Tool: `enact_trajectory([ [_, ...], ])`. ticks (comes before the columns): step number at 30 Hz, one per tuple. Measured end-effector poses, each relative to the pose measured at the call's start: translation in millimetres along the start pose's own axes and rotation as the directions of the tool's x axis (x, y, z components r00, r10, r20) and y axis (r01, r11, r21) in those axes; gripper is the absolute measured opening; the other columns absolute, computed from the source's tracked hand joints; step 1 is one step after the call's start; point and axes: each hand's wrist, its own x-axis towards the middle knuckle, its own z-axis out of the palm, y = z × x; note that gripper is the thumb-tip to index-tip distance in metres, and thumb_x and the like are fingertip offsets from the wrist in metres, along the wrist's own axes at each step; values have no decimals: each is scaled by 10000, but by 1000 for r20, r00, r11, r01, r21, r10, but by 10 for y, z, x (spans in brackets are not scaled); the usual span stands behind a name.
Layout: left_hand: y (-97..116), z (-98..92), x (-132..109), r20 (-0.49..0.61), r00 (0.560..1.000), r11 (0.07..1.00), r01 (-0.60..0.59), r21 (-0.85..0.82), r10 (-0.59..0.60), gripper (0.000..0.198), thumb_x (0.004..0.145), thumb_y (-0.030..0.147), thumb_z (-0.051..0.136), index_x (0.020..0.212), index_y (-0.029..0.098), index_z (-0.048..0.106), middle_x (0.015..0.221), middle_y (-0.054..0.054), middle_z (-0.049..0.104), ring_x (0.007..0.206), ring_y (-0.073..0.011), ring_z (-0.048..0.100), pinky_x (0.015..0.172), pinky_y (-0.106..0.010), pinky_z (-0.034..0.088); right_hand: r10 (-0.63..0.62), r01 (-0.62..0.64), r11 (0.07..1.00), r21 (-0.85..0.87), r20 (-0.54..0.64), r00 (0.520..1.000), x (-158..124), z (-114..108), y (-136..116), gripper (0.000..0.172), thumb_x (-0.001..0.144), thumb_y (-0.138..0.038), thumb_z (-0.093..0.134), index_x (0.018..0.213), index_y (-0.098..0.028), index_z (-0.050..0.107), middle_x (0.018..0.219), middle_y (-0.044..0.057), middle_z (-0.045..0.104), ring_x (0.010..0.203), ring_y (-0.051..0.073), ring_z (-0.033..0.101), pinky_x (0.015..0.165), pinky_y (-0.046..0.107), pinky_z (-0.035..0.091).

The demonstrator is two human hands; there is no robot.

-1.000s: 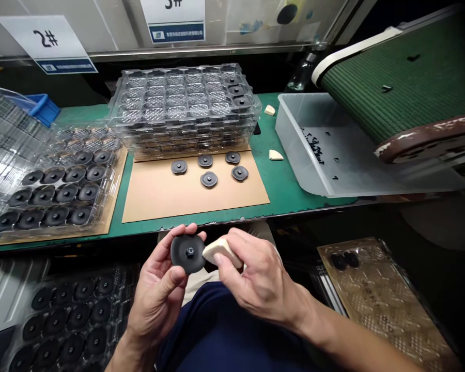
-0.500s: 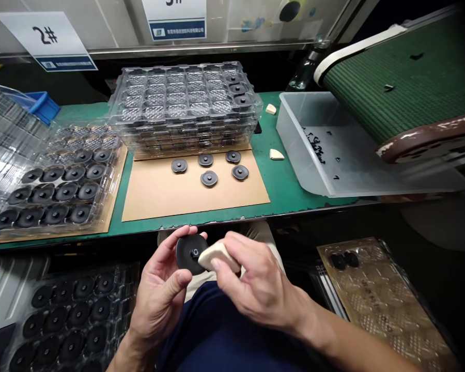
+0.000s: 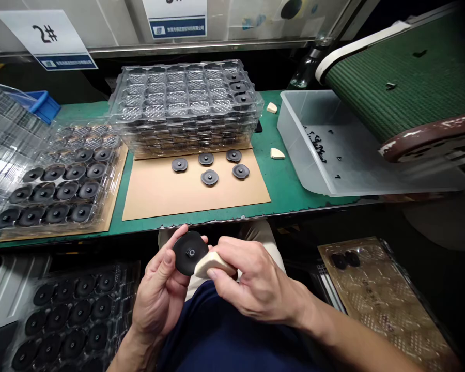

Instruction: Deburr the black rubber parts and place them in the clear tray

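Note:
My left hand (image 3: pixel 160 287) holds a round black plastic disc (image 3: pixel 184 248) by its edge, with the small raised stub at its centre facing up. A cream-coloured wedge-shaped block (image 3: pixel 211 264), pinched between thumb and fingers of my right hand (image 3: pixel 256 279), meets the disc's lower right edge. Both hands are over my lap, just in front of the bench edge. Beyond them, several similar black discs (image 3: pixel 210 177) lie on a sheet of brown cardboard (image 3: pixel 158 199).
Clear plastic trays (image 3: pixel 186 111) are stacked behind the cardboard. A tray of discs (image 3: pixel 56 191) lies at left, another (image 3: pixel 72 320) below it. Right are cream wedges (image 3: pixel 277 153), a translucent bin (image 3: pixel 310 173) with small black bits, a green conveyor (image 3: pixel 403 88) and a low brown-backed tray (image 3: pixel 380 294).
The wedge has shifted from near the disc's centre down to its lower right edge. My left thumb has moved up along the disc's left side, and the disc has turned slightly.

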Motion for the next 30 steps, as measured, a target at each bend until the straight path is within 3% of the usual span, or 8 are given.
enact_trajectory([
  [3,-6,10,7,-43,998,999,34,-9,-34,375,985,317,641,1329,180,696,1295,-124,724,1173,-236,700,1018,-278,563,-10,-12,982,-187,-118,993,26,14,25,205,1010,-193,498,811,-202,449,795,-14,470,688,128,403,650,300,282],
  [5,-9,13,12,-56,997,998,55,-6,-56,355,979,304,655,1301,164,712,1291,-118,727,1132,-221,718,994,-251,571,-2,-36,958,-285,-129,992,34,21,53,209,1029,-217,489,822,-202,465,808,-4,484,707,139,415,661,309,289],
  [7,-11,18,15,-55,996,997,71,-4,-71,374,975,335,663,1301,158,711,1237,-124,750,1082,-237,737,950,-278,601,15,-47,947,-319,-103,995,25,21,65,226,1025,-232,495,804,-205,453,795,-2,489,695,144,414,649,318,282],
  [11,-3,52,31,-51,994,995,102,14,-101,431,970,385,669,1333,152,689,1158,-142,773,1014,-273,755,870,-330,639,57,-105,952,-286,-171,984,-9,2,24,178,1027,-224,499,850,-206,502,838,7,536,699,143,447,658,308,306],
  [15,6,91,52,-98,991,996,91,12,-89,402,940,340,721,1296,154,712,1255,-113,743,1040,-207,742,910,-241,607,26,-47,957,-285,-76,997,-19,3,-43,118,1036,-211,471,973,-198,570,909,37,568,809,171,508,727,305,347],
  [21,14,72,25,-117,989,995,98,38,-93,443,931,372,730,1322,168,701,1215,-127,757,1061,-246,739,920,-291,616,82,-84,990,-113,-24,996,-32,64,-34,238,970,-199,507,767,-211,384,732,-25,462,640,126,403,628,298,287],
  [25,14,55,23,-106,991,993,86,76,-78,402,941,344,718,1302,169,713,1288,-124,725,1012,-235,744,888,-306,628,70,-92,968,-233,-100,992,-4,48,27,127,990,-183,489,867,-207,507,852,6,546,750,143,473,684,296,305],
  [30,20,64,35,-127,986,991,117,72,-107,425,935,373,725,1300,155,715,1141,-119,769,974,-205,736,862,-255,611,61,-49,965,-259,37,997,-14,12,10,207,939,-182,525,761,-207,422,734,-25,469,638,125,397,617,304,262],
])
